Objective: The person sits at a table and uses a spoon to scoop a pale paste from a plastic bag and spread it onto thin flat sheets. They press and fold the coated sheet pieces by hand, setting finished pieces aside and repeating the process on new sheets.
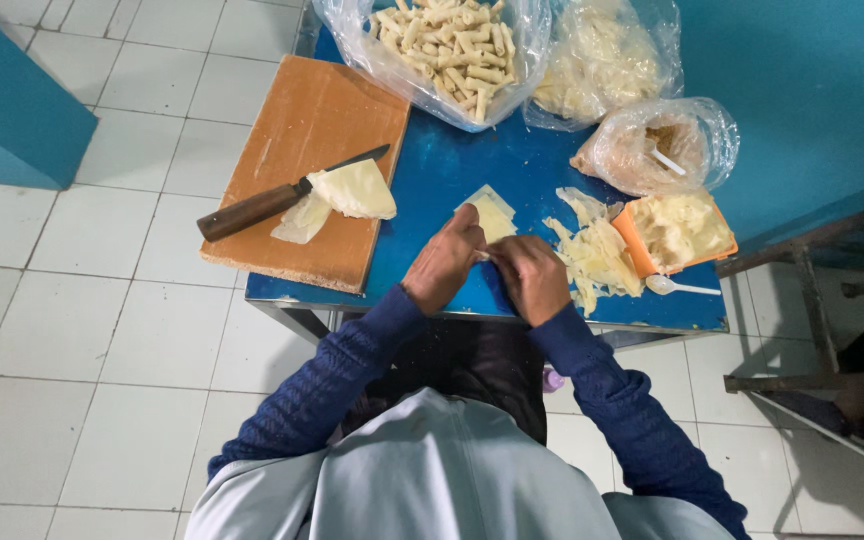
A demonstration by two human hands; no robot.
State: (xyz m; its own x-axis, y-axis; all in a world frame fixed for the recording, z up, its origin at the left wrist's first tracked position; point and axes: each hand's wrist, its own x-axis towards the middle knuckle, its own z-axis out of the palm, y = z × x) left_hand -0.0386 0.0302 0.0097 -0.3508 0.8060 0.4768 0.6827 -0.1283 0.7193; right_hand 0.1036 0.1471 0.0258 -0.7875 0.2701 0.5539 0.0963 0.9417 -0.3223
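Closest to my view is a pale grey garment [432, 470] with dark blue knitted sleeves [322, 385] reaching forward to the table. Both hands meet at the near edge of a small blue tabletop [452, 165]. From here I see the left hand [444, 262] with fingers curled narrow, pinching the near edge of a pale wrapper sheet [492, 215] that lies flat on the blue surface just beyond the knuckles. Beside it, the right hand [532, 278] also has its fingers bent inward at the same spot, touching the left; I cannot tell exactly what its fingertips pinch.

White floor tiles [82, 330] surround the table, with teal walls [802, 90] to the left and right. On the left of the table a wooden cutting board [302, 130] carries a wooden-handled knife [272, 200] and folded pale sheets [352, 190]. At the far edge sit three clear plastic bags: one full of finished pale rolls [447, 45], one of whitish sheets [602, 60], and one holding brownish filling [662, 145]. Loose torn scraps [592, 255] lie beside an orange tub [687, 230], with a white plastic spoon [677, 287] near the edge.
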